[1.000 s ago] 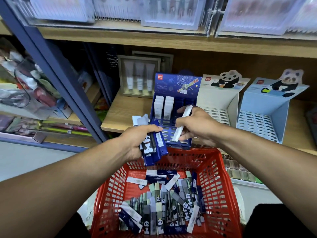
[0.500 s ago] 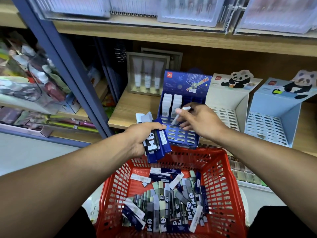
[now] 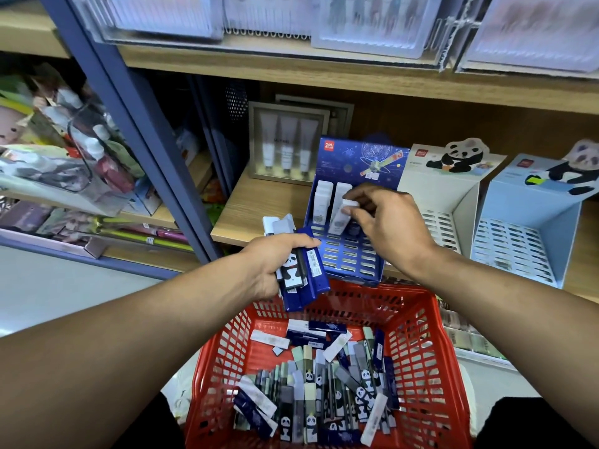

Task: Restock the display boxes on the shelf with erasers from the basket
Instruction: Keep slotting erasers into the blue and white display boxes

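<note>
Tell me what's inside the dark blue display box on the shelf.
The dark blue display box holds upright white erasers in its back rows; front slots look empty. The right hand covers its right side.

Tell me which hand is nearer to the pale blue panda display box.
Right. The right hand is over the dark blue display box, two boxes left of the pale blue panda display box. The left hand, gripping a bundle of erasers, is farther left.

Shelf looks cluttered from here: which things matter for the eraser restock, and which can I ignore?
Job:
red basket
loose erasers
blue display box
two panda boxes
white eraser in right hand
eraser bundle in left hand

Ignore:
framed tubes
bagged goods
</note>
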The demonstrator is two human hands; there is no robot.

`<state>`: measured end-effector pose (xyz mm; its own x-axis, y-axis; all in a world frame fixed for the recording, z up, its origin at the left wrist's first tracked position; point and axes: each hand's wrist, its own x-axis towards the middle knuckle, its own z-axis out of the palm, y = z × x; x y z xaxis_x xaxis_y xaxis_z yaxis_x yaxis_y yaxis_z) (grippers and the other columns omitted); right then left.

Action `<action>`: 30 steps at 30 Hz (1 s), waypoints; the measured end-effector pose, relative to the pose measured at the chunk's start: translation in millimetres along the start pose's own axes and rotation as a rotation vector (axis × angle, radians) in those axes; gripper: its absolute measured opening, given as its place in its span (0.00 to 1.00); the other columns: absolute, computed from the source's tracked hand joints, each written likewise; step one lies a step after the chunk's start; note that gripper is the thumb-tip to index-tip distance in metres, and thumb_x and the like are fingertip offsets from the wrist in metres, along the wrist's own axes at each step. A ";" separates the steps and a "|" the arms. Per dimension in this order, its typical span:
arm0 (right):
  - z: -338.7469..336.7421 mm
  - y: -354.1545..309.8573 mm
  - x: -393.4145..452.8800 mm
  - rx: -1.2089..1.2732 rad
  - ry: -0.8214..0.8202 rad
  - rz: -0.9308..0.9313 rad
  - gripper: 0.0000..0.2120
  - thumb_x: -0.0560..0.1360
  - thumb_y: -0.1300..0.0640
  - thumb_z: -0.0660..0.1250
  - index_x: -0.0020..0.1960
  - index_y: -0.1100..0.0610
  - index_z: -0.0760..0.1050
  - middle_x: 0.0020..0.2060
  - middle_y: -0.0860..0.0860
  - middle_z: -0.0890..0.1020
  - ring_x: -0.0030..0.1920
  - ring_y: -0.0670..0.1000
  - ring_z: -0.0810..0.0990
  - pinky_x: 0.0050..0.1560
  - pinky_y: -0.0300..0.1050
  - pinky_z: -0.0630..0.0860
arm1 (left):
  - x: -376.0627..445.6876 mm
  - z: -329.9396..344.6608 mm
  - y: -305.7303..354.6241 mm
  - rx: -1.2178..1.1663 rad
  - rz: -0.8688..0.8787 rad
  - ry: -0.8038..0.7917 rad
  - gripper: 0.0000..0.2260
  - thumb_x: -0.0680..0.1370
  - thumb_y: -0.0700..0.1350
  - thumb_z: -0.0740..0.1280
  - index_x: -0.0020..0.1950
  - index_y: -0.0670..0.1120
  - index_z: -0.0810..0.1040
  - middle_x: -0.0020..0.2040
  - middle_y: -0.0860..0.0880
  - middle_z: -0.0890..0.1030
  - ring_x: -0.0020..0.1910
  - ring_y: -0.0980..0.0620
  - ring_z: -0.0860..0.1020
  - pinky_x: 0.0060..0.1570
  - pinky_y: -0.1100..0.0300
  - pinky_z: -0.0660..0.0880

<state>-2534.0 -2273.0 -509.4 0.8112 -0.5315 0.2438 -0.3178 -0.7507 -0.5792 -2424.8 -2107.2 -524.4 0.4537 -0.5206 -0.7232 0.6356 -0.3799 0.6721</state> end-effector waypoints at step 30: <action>3.2 -4.6 13.2 -0.283 -0.094 0.050 0.12 0.79 0.57 0.65 0.60 0.46 0.81 0.52 0.42 0.80 0.56 0.46 0.78 0.53 0.45 0.77 | -8.1 -0.6 2.0 -0.006 0.007 -0.029 0.19 0.71 0.42 0.78 0.61 0.41 0.81 0.51 0.40 0.86 0.40 0.43 0.84 0.37 0.50 0.82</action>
<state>-2520.2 -2275.3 -506.0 0.8289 -0.5416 0.1401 -0.4716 -0.8113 -0.3456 -2426.8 -2103.2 -517.3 0.4402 -0.5453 -0.7134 0.6363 -0.3711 0.6763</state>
